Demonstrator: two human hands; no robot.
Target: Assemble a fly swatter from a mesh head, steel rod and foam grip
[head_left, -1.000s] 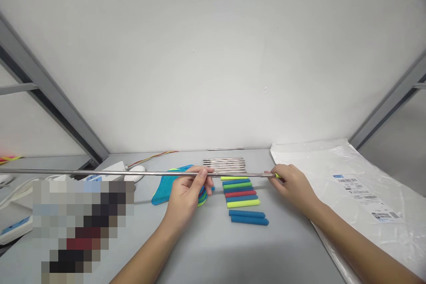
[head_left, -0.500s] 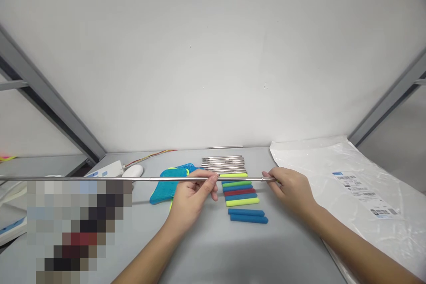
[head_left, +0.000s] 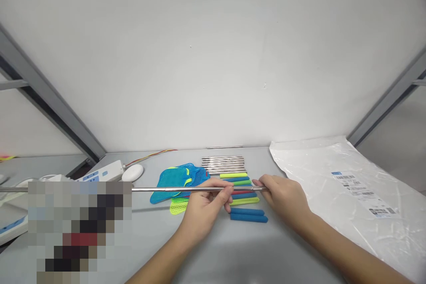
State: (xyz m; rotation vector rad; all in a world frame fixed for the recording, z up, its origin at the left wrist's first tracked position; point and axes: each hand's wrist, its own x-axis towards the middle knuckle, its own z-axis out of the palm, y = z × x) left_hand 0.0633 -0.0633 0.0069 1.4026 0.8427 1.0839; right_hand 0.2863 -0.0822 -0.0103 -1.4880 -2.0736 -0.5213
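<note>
A long telescopic metal rod (head_left: pixel 183 189) lies level across the view, running out past the left edge. My left hand (head_left: pixel 208 206) is closed around its middle, thumb along the near side. The right end is pinched in the fingers of my right hand (head_left: pixel 284 195). Beneath and behind the rod are blue, green and yellow mesh fly swatter heads (head_left: pixel 173 178), partly covered by my left hand. Several coloured handle sleeves (head_left: pixel 233 175) lie in a row, with two blue sleeves (head_left: pixel 248 218) nearer me.
Several short metal rods (head_left: pixel 222 164) lie side by side behind the sleeves. One more thin rod (head_left: pixel 224 147) rests by the wall. To the right spreads a white plastic bag (head_left: pixel 309 159) with a label. A power strip (head_left: pixel 111 171) and white mouse (head_left: pixel 132 172) sit left; a pixelated patch hides the area below.
Both hands and the rod have come lower in view. My hands are closer together, and the rod's visible joints have drawn nearer each other, so the rod looks shorter.
</note>
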